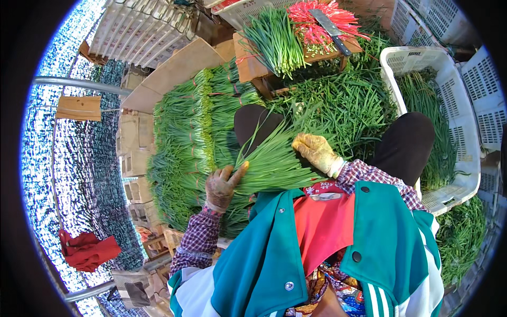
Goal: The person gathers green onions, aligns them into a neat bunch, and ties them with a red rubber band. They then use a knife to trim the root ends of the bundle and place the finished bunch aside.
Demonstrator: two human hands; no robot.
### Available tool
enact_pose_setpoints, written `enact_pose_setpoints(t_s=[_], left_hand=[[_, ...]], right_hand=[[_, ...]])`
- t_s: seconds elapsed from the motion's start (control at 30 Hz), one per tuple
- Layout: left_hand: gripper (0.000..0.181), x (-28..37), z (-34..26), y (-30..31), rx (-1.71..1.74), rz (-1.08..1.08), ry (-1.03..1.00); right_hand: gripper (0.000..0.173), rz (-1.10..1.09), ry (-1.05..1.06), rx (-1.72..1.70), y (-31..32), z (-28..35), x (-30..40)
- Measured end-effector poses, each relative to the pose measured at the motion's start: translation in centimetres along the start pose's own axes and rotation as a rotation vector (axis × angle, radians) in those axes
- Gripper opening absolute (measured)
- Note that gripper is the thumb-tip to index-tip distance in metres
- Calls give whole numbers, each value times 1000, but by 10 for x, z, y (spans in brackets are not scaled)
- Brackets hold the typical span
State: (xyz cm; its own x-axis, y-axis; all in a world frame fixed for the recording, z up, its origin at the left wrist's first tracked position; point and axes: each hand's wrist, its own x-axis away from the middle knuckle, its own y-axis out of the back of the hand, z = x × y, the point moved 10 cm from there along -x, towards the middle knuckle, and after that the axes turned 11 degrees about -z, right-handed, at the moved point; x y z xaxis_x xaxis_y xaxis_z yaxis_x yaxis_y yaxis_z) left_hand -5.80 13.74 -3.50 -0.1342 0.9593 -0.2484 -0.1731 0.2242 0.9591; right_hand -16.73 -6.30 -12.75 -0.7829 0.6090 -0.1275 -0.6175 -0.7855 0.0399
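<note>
My left hand point(221, 188), in a stained glove, is closed around one end of a loose bunch of long green leaves, likely garlic chives point(273, 166). The bunch fans out across my lap. At its right side is my right hand point(317, 152), in a yellowed glove, with its fingers curled in; whether it pinches some leaves I cannot tell. Tied bundles of chives point(204, 119) are stacked to the left. Ahead, a low wooden stool point(247, 65) carries an untied bunch of chives point(275, 43), red ties point(344, 20) and a cleaver point(326, 23) with a black handle.
Loose leaves point(340, 107) are heaped between my knees and under the stool. On the right stands a white plastic crate point(467, 166) with more chives inside. A wooden board point(170, 75) and concrete blocks point(134, 132) edge the left stack. Further crates point(485, 95) line the right side.
</note>
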Motion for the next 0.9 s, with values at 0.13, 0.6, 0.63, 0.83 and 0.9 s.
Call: enact_pose_setpoints(t_s=[0.13, 0.6, 0.63, 0.83, 0.9], left_hand=[[60, 1, 2, 1, -20, -63, 5], [62, -12, -4, 13, -107, -58, -76], [63, -11, -2, 13, -92, -59, -67], [73, -19, 9, 7, 114, 2, 81], [76, -13, 17, -1, 227, 6, 178]], right_hand=[[13, -316, -234, -86, 58, -42, -16], [17, 297, 405, 499, -64, 47, -53], [17, 299, 420, 495, -65, 51, -54], [21, 241, 494, 229, -56, 107, -54], [20, 224, 406, 229, -35, 119, -62]])
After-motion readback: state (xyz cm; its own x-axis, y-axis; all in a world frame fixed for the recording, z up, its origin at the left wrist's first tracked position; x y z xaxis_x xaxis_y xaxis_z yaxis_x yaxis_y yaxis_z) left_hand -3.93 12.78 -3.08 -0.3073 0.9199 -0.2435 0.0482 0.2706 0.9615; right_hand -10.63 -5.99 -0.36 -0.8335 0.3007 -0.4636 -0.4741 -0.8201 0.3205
